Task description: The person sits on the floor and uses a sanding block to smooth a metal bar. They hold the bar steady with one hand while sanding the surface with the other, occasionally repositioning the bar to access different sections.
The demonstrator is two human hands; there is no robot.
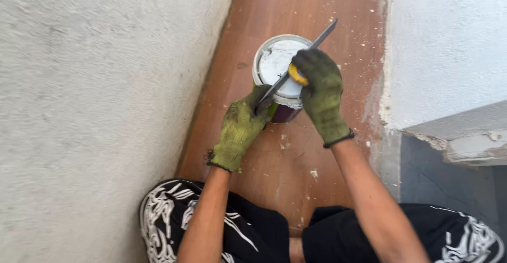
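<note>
**Both gloved hands on a tool across the paint can lid**

I see the paint can point(280, 73) in the upper centre of the frame, standing on the brown floor point(248, 152) between two pale walls. My right hand point(319, 91), in a green glove, has its fingers wrapped around a long flat metal tool point(322, 35) lying across the white lid. My left hand point(240, 128), gloved too, pinches the tool's lower end at the can's rim.

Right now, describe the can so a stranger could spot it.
On the brown floor between two pale walls stands a round can, between the gloved left hand and right hand. Only it has a white-smeared lid and purple side.
</note>
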